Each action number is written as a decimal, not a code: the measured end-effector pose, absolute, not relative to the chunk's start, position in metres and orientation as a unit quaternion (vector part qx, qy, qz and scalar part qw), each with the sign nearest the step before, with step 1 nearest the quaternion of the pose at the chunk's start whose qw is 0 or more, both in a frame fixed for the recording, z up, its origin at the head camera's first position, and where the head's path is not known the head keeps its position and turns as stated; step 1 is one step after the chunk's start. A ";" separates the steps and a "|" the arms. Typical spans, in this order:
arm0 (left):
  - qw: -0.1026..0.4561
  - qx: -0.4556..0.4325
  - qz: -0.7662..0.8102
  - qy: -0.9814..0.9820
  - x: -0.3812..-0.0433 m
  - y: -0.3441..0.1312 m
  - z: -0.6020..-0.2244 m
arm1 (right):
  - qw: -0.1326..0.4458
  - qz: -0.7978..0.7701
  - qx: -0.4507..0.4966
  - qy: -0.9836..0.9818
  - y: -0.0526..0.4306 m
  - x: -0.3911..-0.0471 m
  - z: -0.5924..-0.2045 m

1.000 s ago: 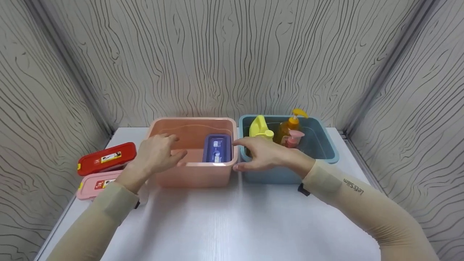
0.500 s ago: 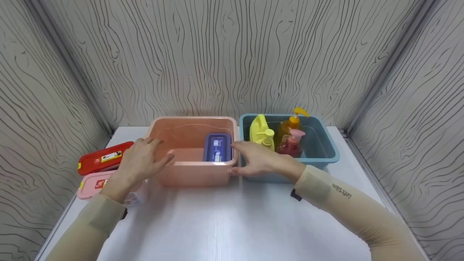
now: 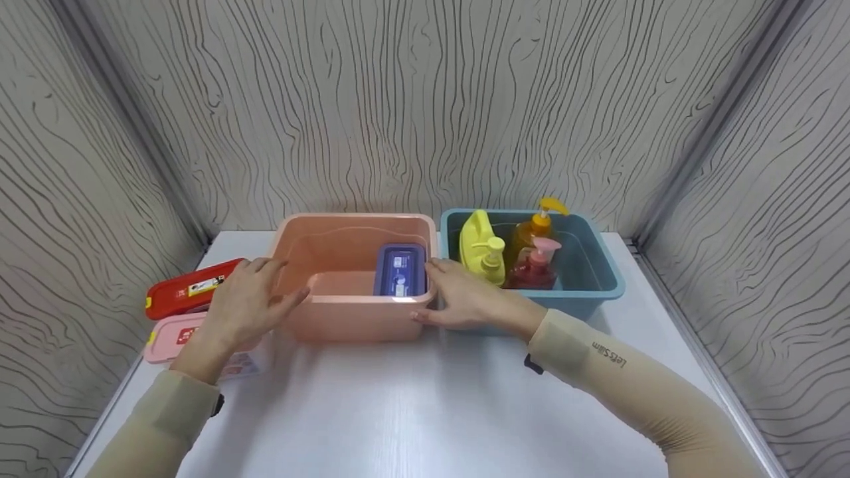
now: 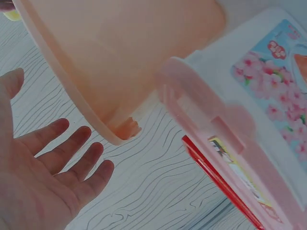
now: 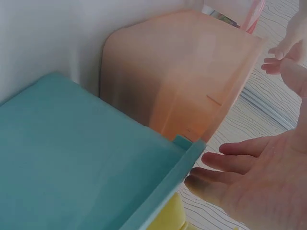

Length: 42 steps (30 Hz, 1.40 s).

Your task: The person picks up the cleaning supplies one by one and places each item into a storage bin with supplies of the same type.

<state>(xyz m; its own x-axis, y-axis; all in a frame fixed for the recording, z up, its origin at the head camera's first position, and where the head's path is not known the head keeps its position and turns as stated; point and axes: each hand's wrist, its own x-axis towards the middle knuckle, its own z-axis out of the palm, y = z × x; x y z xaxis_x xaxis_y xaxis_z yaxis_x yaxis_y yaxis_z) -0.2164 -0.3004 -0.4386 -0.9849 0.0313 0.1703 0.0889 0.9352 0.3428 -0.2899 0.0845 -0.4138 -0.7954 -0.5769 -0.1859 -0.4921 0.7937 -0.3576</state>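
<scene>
A peach-colored plastic bin [image 3: 358, 322] stands on the white table, with a blue-lidded food container [image 3: 402, 271] inside at its right end. My left hand [image 3: 242, 307] hovers at the bin's left rim; in the left wrist view its straight, spread fingers [image 4: 79, 146] are apart from that rim. At the opposite end, my right hand [image 3: 465, 295] is between the peach bin and the teal bin [image 3: 584, 255]. Its extended fingers [image 5: 230, 163] are close to both rims in the right wrist view; contact is unclear. Neither hand holds anything.
Left of the peach bin lie a red-lidded container [image 3: 189, 291] and a pink-lidded container [image 3: 172, 335], partly behind my left hand. Inside the teal bin stand a yellow bottle [image 3: 477, 242], an amber pump bottle [image 3: 528, 232] and a red pump bottle [image 3: 533, 271]. Wood-grain panels [image 3: 425, 106] enclose the table.
My left hand has moved left and down, from over the peach bin to its left rim. The right hand has shifted left and slightly down, uncovering more of the bottles.
</scene>
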 end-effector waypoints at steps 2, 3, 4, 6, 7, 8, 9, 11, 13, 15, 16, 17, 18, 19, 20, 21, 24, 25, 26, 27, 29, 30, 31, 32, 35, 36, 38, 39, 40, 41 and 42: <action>0.077 -0.024 -0.190 -0.979 -0.214 -0.304 -0.441 | 0.140 -0.145 -0.284 0.937 0.084 -0.291 -0.417; 0.075 -0.021 -0.194 -0.978 -0.214 -0.305 -0.442 | 0.134 -0.142 -0.286 0.938 0.083 -0.291 -0.418; 0.075 -0.020 -0.197 -0.977 -0.213 -0.307 -0.444 | 0.129 -0.136 -0.285 0.940 0.083 -0.292 -0.420; 0.077 -0.018 -0.199 -0.977 -0.212 -0.310 -0.447 | 0.118 -0.129 -0.282 0.943 0.082 -0.294 -0.423; 0.079 -0.018 -0.198 -0.977 -0.211 -0.312 -0.448 | 0.114 -0.126 -0.279 0.945 0.081 -0.295 -0.425; 0.081 -0.019 -0.198 -0.977 -0.211 -0.313 -0.449 | 0.109 -0.124 -0.276 0.947 0.081 -0.297 -0.426; 0.083 -0.021 -0.196 -0.977 -0.210 -0.315 -0.451 | 0.105 -0.124 -0.272 0.948 0.080 -0.298 -0.427; 0.086 -0.023 -0.194 -0.977 -0.208 -0.319 -0.453 | 0.102 -0.126 -0.262 0.951 0.079 -0.300 -0.430; 0.088 -0.026 -0.194 -0.977 -0.206 -0.323 -0.455 | 0.095 -0.125 -0.257 0.954 0.078 -0.303 -0.433; 0.087 -0.027 -0.195 -0.977 -0.203 -0.328 -0.457 | 0.088 -0.123 -0.253 0.956 0.076 -0.305 -0.437; 0.086 -0.027 -0.194 -0.977 -0.202 -0.330 -0.458 | 0.084 -0.119 -0.252 0.957 0.075 -0.306 -0.439; 0.084 -0.025 -0.196 -0.977 -0.201 -0.332 -0.459 | 0.080 -0.116 -0.252 0.957 0.074 -0.306 -0.440; 0.081 -0.022 -0.197 -0.977 -0.200 -0.334 -0.460 | 0.077 -0.112 -0.253 0.958 0.073 -0.307 -0.442; 0.078 -0.019 -0.198 -0.977 -0.198 -0.336 -0.461 | 0.074 -0.109 -0.253 0.958 0.073 -0.308 -0.443; 0.075 -0.017 -0.199 -0.977 -0.197 -0.338 -0.462 | 0.072 -0.106 -0.254 0.959 0.072 -0.308 -0.445; 0.073 -0.014 -0.201 -0.977 -0.196 -0.340 -0.463 | 0.070 -0.104 -0.255 0.959 0.071 -0.309 -0.446; 0.067 -0.007 -0.207 -0.976 -0.192 -0.346 -0.468 | 0.066 -0.103 -0.256 0.959 0.069 -0.310 -0.449; 0.066 -0.007 -0.208 -0.976 -0.191 -0.348 -0.470 | 0.065 -0.106 -0.256 0.959 0.069 -0.311 -0.450; 0.064 -0.007 -0.208 -0.976 -0.190 -0.350 -0.472 | 0.065 -0.109 -0.255 0.959 0.068 -0.311 -0.451; 0.063 -0.006 -0.208 -0.976 -0.189 -0.352 -0.473 | 0.063 -0.113 -0.254 0.959 0.067 -0.312 -0.452; 0.061 -0.007 -0.204 -0.977 -0.188 -0.356 -0.477 | 0.064 -0.119 -0.251 0.959 0.066 -0.314 -0.454; 0.061 -0.007 -0.203 -0.977 -0.188 -0.358 -0.479 | 0.065 -0.121 -0.249 0.959 0.066 -0.314 -0.454; 0.060 -0.006 -0.201 -0.978 -0.187 -0.359 -0.481 | 0.065 -0.123 -0.247 0.959 0.065 -0.315 -0.455; 0.061 -0.006 -0.198 -0.978 -0.187 -0.361 -0.482 | 0.065 -0.124 -0.246 0.959 0.064 -0.315 -0.456; 0.060 -0.004 -0.194 -0.979 -0.186 -0.365 -0.487 | 0.062 -0.126 -0.253 0.957 0.063 -0.315 -0.458; 0.060 -0.003 -0.192 -0.979 -0.186 -0.367 -0.489 | 0.059 -0.126 -0.256 0.957 0.063 -0.315 -0.459; 0.061 -0.002 -0.188 -0.980 -0.185 -0.370 -0.491 | 0.053 -0.126 -0.262 0.955 0.063 -0.315 -0.460; 0.059 0.000 -0.187 -0.981 -0.184 -0.371 -0.492 | 0.051 -0.126 -0.265 0.955 0.063 -0.315 -0.461; 0.059 0.001 -0.184 -0.981 -0.184 -0.373 -0.493 | 0.050 -0.125 -0.265 0.955 0.063 -0.315 -0.461; 0.058 0.003 -0.182 -0.982 -0.183 -0.375 -0.495 | 0.050 -0.124 -0.265 0.955 0.063 -0.315 -0.462; 0.055 0.006 -0.179 -0.982 -0.183 -0.376 -0.496 | 0.050 -0.124 -0.264 0.955 0.063 -0.315 -0.462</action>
<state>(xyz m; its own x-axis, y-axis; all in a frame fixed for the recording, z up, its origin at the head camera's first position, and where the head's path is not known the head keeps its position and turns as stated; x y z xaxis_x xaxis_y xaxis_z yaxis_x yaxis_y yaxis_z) -0.1833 -0.3765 -0.4956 -0.9939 -0.0308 0.1062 0.0085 0.9361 0.3516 -0.3146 0.0631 -0.4620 -0.8551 -0.5175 -0.0297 -0.4929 0.8294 -0.2629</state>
